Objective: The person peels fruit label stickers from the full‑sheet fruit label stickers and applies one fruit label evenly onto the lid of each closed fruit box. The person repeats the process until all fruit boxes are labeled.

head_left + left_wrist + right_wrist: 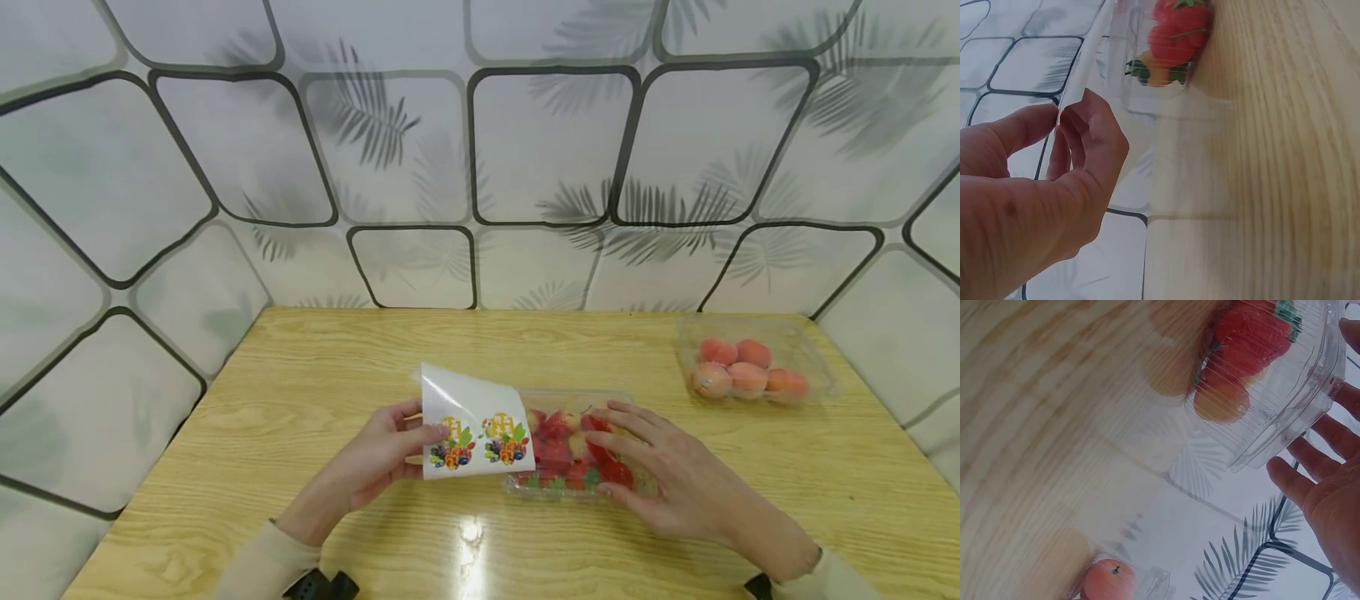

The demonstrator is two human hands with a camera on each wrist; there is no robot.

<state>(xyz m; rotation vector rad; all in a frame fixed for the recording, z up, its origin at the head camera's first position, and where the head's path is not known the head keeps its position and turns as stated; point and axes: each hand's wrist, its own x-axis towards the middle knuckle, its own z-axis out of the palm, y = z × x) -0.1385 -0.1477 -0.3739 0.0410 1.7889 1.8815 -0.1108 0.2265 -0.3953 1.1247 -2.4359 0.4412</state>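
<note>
My left hand (382, 454) pinches the left edge of a white sticker sheet (480, 392) between thumb and fingers. Two colourful fruit stickers (506, 442) show on its face. Its right part overlaps a clear plastic box (577, 396) of strawberries (558, 425) in the head view, hiding the box's left end. Over the box's right side lies my right hand (675, 467), its fingers spread and only slightly bent along the lid. In the right wrist view those fingertips (1282, 472) are right at the lid's rim, and red and yellowish fruit shows through the ribbed wall.
A second clear box (813, 358) holding several peaches (747, 377) stands at the table's back right. The wooden table (337, 358) meets a patterned wall (547, 150) behind, with side walls left and right.
</note>
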